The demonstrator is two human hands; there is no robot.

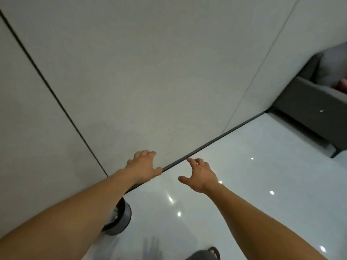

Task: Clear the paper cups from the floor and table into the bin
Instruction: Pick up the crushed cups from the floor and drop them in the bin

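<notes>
Down at the left, the round bin point(120, 220) is standing on the glossy floor point(244, 184) beside the wall point(150, 72), half hidden under the left forearm. The left hand point(144, 167) is reaching forward, fingers loosely spread, holding nothing. The right hand point(200, 175) is hovering near it, equally spread and empty. A grey sofa point(309, 113) is sitting far right.

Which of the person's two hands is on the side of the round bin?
The left hand, whose forearm crosses over the bin by the wall and hides part of it. The right hand reaches out over the glossy floor, away from the bin.
</notes>
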